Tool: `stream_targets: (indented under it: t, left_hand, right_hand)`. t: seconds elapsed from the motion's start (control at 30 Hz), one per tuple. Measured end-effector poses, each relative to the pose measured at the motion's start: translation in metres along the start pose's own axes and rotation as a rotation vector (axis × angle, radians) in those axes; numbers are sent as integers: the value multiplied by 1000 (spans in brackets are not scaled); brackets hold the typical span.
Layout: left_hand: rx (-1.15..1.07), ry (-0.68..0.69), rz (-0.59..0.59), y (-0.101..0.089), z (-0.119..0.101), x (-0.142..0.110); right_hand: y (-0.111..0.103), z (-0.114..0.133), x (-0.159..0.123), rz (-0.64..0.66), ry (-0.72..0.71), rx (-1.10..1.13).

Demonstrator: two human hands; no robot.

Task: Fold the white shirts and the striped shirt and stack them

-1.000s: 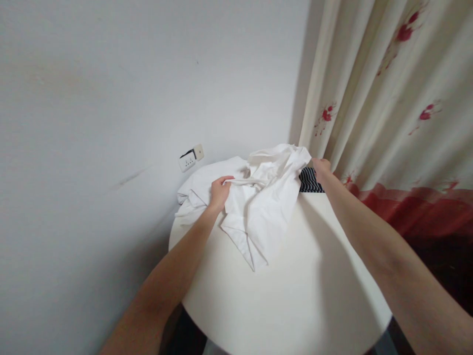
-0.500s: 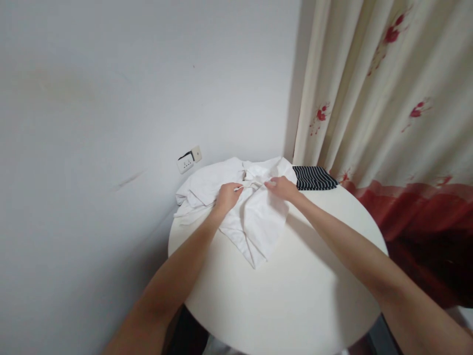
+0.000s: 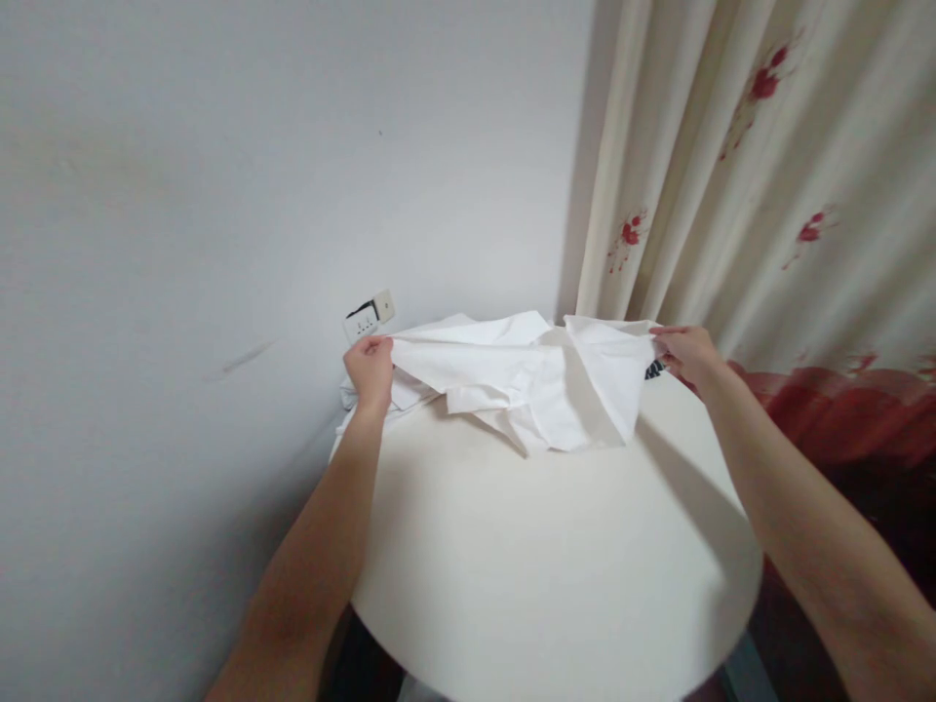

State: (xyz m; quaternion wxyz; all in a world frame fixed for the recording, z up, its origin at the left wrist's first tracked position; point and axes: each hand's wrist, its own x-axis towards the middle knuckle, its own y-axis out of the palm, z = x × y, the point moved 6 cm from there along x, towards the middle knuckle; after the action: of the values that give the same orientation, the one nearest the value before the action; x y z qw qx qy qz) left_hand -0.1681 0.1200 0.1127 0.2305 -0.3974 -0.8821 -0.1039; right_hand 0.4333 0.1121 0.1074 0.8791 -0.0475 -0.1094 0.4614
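A white cloth garment (image 3: 541,375) is stretched sideways above the far part of a round white table (image 3: 541,565); its exact kind cannot be made out. My left hand (image 3: 370,370) pinches its left end near the wall. At the opposite end, my right hand (image 3: 685,351) grips another edge between thumb and fingers. The middle sags in loose folds, with its lower corners hanging to the tabletop. More white fabric (image 3: 409,390) lies behind and below on the left. Only a scrap of black-and-white striped cloth (image 3: 654,369) shows beside my right hand.
A pale wall (image 3: 219,195) with a socket (image 3: 361,324) and a switch plate (image 3: 384,305) borders the table's left and back. On the right hangs a cream curtain (image 3: 702,195) with red flowers and a red lower band.
My hands have moved wide apart, left hand leftward and right hand rightward. The white garment between them has gone from bunched to spread out, and now covers most of the striped cloth.
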Motion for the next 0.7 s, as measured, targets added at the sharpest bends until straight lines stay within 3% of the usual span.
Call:
stream_targets:
  t: [0.1,0.27,0.37,0.43,0.5,0.57,0.63,0.7]
  left_hand:
    - [74,2,77,1,1,0]
    - [581,264,320,21,-6,-14]
    - [723,307,567,37,-3,-29]
    - [753,326,672,41,-10,-41]
    - [703,441,694,41,-33,-56]
    - [558,586,752,43,-64,-79]
    - [389,656,922,48,-87,-108]
    - [287,664,1123,55,-97,-136]
  right_hand:
    - [-12,-30,-14,29,78,-115]
    - [-10,-43,-35,-11,25,-276]
    - [-1,-12,-67,-115,-300,-401]
    - [14,14,-112,-100,-601,-476]
    - [36,29,-164,87,-764,-486]
    - [64,30,-217,416,-865,-583]
    - [85,21,-258,633,-919,-732]
    - [99,9,-278,734,-923,-893]
